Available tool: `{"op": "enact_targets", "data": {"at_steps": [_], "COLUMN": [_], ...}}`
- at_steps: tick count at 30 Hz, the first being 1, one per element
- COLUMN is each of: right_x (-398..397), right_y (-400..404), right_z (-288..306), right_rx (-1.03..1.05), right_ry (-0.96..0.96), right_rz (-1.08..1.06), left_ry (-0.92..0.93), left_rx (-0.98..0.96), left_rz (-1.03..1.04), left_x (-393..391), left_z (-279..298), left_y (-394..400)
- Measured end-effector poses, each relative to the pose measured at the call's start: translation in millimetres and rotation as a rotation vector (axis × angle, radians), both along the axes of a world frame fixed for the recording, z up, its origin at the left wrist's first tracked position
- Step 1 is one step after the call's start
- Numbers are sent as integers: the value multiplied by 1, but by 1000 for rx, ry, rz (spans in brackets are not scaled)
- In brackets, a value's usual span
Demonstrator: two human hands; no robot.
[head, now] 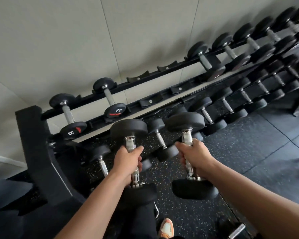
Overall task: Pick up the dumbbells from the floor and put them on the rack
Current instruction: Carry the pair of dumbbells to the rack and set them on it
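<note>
Two black rubber-headed dumbbells with chrome knurled handles are held up off the speckled black rubber floor [231,152], one in each hand. The left hand [128,161] is closed fully around the handle of the left dumbbell [129,130], fingers wrapped with no gap to be seen; the right hand [195,155] is closed just as tightly around the right dumbbell [185,122]. Neither grip has any slack in it.

Both dumbbells are carried with the long axis running away from the body, far head toward the black steel dumbbell rack [162,97], near head back toward the forearms. That axis is already matched to the pair of small black dumbbells marked 2.5 [115,110] resting across the top tier, so no turning of the wrists should be called for, only a lift and a reach forward.

Ahead and above the hands, a run of empty black saddles [150,100] is seen on the top tier, between the 2.5 pair and the larger dumbbells further right. The empty saddles lie up and slightly right of both grips; the right hand appears nearer to them, the left hand nearer to the 2.5 pair. Whether these are the proper slots for this weight cannot be told, since no markings are visible on the held heads.

The lower tier beneath is seen filled with more black dumbbells [205,114], directly behind the raised heads.
</note>
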State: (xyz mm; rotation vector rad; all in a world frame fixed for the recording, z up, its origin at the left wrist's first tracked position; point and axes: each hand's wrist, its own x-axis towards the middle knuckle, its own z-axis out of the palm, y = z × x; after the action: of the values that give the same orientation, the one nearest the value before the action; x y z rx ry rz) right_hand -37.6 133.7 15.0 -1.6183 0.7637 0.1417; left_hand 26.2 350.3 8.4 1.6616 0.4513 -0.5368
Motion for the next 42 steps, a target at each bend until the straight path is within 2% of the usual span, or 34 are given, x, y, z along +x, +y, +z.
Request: {"op": "enact_targets", "data": {"at_steps": [11,20,25,33,42], "right_x": [149,246,301,358,392], "right_y": [-104,-182,-215,-250,-270], "right_z": [-14,-21,-31,-38,-55], "right_rx": [33,-29,32,-24,-90], "right_ry": [35,66,124,183,224], "right_rz": [-64,45,142,338,401], "left_ry": [51,65,54,102,141], "left_rx": [-46,-57,-20,-6,-31], "left_rz": [-4,100,211,385,472], "left_x": [162,261,296,341,385], "left_z": [-23,-25,-30,-45,-64], "left_y": [-111,-182,-209,-226,-232]}}
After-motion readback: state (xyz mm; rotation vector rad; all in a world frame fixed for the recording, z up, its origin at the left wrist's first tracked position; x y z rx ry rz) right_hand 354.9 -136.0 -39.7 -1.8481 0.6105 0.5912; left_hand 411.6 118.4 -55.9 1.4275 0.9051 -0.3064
